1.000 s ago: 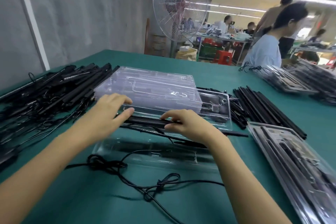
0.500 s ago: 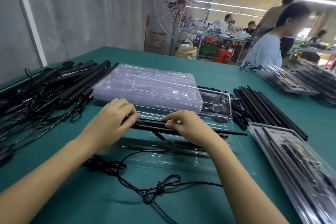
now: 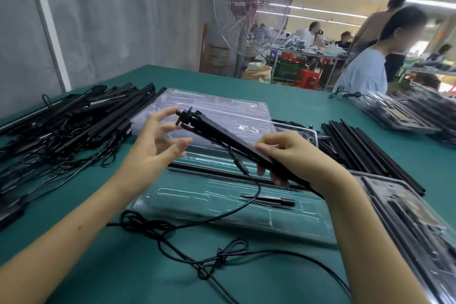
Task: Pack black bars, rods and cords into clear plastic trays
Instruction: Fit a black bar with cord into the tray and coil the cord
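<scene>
My right hand (image 3: 293, 155) grips a black bar (image 3: 222, 136) and holds it tilted above the table, its far end pointing up and left. My left hand (image 3: 154, 145) hovers at that far end with spread fingers; a fingertip touches the bar's tip. A black cord (image 3: 222, 215) hangs from the bar and loops over the green table. Below lies a clear plastic tray (image 3: 209, 205) holding a small black pen-like piece (image 3: 269, 201). A black rod (image 3: 222, 174) lies along the tray's far edge.
A heap of black bars and cords (image 3: 61, 126) fills the left side. A stack of clear trays (image 3: 222, 111) sits behind my hands. Loose black rods (image 3: 365, 150) lie at right, with packed trays (image 3: 407, 224) beside them. A person (image 3: 370, 69) stands at the far right; a fan (image 3: 251, 5) stands behind.
The black bar was lying at the tray under both hands. My right hand has lifted it up off the table, and my left hand has let go and opened at its far end.
</scene>
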